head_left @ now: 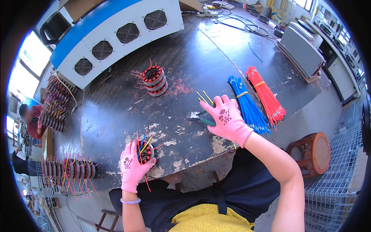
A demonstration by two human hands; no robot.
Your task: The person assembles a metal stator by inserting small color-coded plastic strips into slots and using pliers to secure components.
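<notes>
My left hand [132, 165], in a pink glove, is wrapped round a small ring-shaped motor stator [145, 153] near the table's front edge. Red, blue and yellow wires stick out of the stator. In a matching glove, my right hand [228, 120] is curled over a pair of pliers [203, 117] with dark green handles. Their metal jaws point left from between thumb and forefinger; the handle ends are hidden under the palm. Several yellow wires [205, 97] pass beneath this hand, their ends showing beyond the fingers.
Bundles of blue wires [249, 106] and red wires [266, 94] lie right of my right hand. Stacked stators [155, 81] stand mid-table among red scraps. A row of wired stators [69, 169] sits at left. A white-and-blue fan housing [119, 36] spans the back. Another person [34, 121] is far left.
</notes>
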